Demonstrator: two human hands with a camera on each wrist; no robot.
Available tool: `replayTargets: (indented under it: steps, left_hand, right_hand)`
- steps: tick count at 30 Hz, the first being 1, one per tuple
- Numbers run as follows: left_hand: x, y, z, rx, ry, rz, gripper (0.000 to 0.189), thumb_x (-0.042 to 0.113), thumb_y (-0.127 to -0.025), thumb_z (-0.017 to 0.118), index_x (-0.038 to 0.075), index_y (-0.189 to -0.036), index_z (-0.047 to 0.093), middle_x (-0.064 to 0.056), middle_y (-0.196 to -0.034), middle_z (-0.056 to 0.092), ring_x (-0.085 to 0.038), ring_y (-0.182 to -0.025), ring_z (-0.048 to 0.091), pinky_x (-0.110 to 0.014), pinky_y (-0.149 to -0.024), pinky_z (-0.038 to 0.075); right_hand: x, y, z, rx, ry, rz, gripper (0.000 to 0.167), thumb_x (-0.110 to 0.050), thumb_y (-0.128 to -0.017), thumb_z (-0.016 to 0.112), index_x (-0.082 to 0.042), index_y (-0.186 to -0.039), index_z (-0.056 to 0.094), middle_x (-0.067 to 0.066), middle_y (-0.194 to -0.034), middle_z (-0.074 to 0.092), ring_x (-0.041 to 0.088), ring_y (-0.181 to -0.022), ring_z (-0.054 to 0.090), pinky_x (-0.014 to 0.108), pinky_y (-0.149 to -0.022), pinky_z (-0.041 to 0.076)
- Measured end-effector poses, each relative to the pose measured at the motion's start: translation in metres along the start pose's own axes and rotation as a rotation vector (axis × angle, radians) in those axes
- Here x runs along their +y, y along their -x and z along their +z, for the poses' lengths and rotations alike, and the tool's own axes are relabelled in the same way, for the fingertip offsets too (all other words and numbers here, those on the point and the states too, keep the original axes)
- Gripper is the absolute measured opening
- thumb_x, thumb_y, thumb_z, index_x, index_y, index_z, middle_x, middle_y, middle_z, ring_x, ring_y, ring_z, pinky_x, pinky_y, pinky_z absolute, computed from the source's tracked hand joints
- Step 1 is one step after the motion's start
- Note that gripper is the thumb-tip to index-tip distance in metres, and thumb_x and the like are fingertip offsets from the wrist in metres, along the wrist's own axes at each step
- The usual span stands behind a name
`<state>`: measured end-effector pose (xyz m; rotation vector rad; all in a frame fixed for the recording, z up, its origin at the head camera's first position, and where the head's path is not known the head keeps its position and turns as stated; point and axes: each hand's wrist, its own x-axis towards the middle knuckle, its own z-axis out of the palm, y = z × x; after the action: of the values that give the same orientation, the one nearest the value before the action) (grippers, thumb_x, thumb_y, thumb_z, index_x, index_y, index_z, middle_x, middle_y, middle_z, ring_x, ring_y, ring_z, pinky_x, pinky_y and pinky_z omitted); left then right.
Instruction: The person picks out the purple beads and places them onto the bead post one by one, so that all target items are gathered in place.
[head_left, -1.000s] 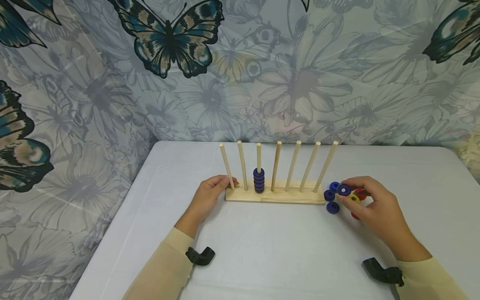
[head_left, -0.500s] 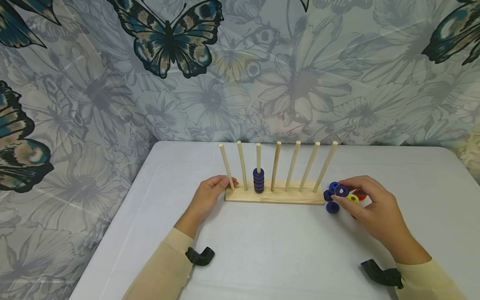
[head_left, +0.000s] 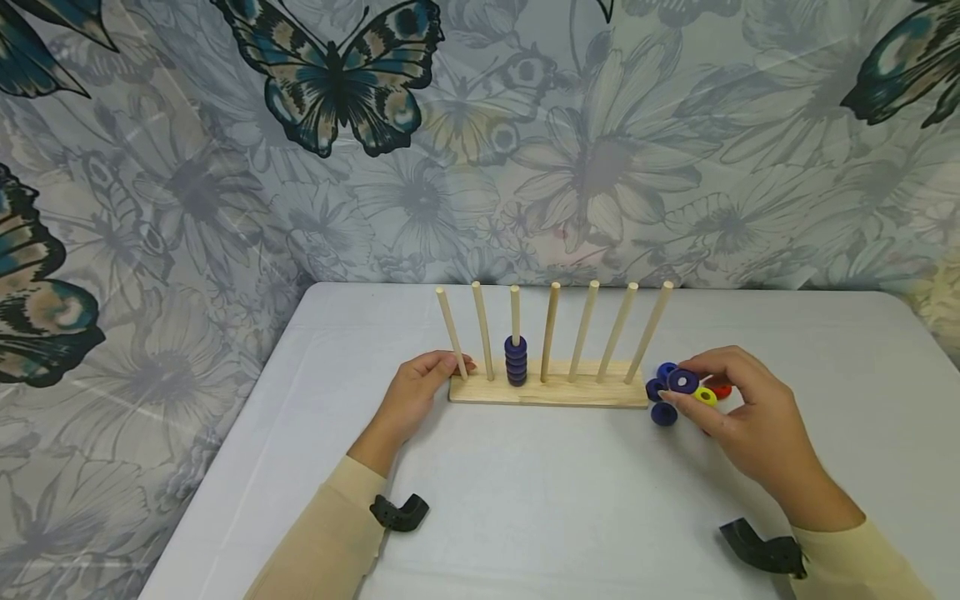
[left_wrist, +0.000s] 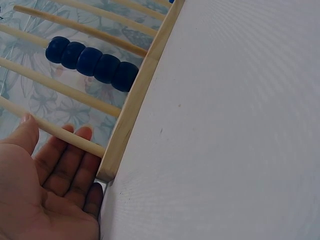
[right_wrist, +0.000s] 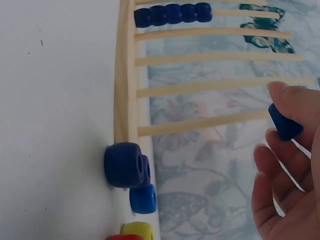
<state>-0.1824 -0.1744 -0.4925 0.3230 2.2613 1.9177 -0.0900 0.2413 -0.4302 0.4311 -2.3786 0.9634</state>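
A wooden peg stand (head_left: 585,396) with a row of upright pegs stands on the table, several dark blue beads (head_left: 516,362) stacked on its third peg from the left. At the stand's left end my left hand (head_left: 418,392) holds the outermost peg (left_wrist: 65,134), thumb on the near side and fingers behind. My right hand (head_left: 750,417) pinches a dark blue bead (head_left: 682,382) between thumb and fingertips, beyond the stand's right end; its hole faces the head camera. The right wrist view shows this pinched bead (right_wrist: 285,122) raised beside the pegs.
Loose blue beads (head_left: 663,414) lie by the stand's right end. A yellow bead (head_left: 705,396) and a red one (head_left: 722,391) sit close by, partly behind the right hand. The white table (head_left: 570,517) meets a floral, butterfly-patterned backdrop (head_left: 600,167) behind.
The right hand has shifted slightly left with the dark blue bead pinched in it. The left hand keeps its place at the stand's left end.
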Motion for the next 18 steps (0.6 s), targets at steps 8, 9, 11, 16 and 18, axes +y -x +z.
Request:
replayTargets:
  steps: [8,9,11,16,18]
  left_hand:
    - [-0.001,0.0,-0.001,0.001,0.001,0.01,0.036,0.035,-0.115,0.06,0.007,-0.125,0.08,-0.004,-0.122,0.079,-0.021,-0.131,0.063,-0.045,-0.12,0.038]
    - [-0.002,0.0,-0.001,0.0,0.001,0.012,0.036,0.035,-0.115,0.06,0.007,-0.125,0.08,-0.004,-0.122,0.079,-0.021,-0.131,0.063,-0.045,-0.121,0.037]
    - [-0.002,0.0,-0.001,0.003,-0.003,0.016,0.036,0.036,-0.115,0.06,0.008,-0.124,0.08,-0.003,-0.122,0.079,-0.021,-0.131,0.063,-0.045,-0.12,0.038]
    - [-0.002,0.0,-0.001,-0.001,-0.002,0.017,0.037,0.037,-0.115,0.06,0.008,-0.124,0.08,-0.004,-0.122,0.079,-0.022,-0.131,0.063,-0.045,-0.12,0.037]
    - [-0.002,0.0,-0.001,-0.002,0.002,0.012,0.037,0.037,-0.115,0.06,0.007,-0.125,0.08,-0.004,-0.122,0.079,-0.022,-0.131,0.063,-0.045,-0.121,0.037]
  right_hand:
    - [-0.009,-0.003,-0.003,0.009,-0.054,-0.048,0.058,0.016,-0.064,0.097,0.0,-0.116,0.077,0.005,-0.108,0.073,0.007,-0.091,0.057,0.01,-0.084,0.044]
    - [-0.01,-0.003,-0.003,0.008,-0.061,-0.056,0.053,0.01,-0.07,0.098,-0.001,-0.117,0.078,0.004,-0.108,0.073,0.006,-0.092,0.057,0.01,-0.085,0.044]
    - [-0.012,-0.004,-0.004,0.009,-0.076,-0.073,0.039,-0.013,-0.086,0.097,-0.002,-0.118,0.079,0.002,-0.109,0.073,0.007,-0.092,0.057,0.01,-0.084,0.044]
    - [-0.02,-0.006,-0.004,0.035,-0.092,-0.109,0.069,-0.066,-0.1,0.068,0.0,-0.116,0.079,0.003,-0.111,0.073,0.007,-0.096,0.059,0.009,-0.084,0.044]
    - [-0.023,-0.007,-0.004,0.044,-0.092,-0.122,0.071,-0.067,-0.1,0.065,0.001,-0.114,0.079,0.005,-0.111,0.072,0.006,-0.098,0.059,0.009,-0.084,0.044]
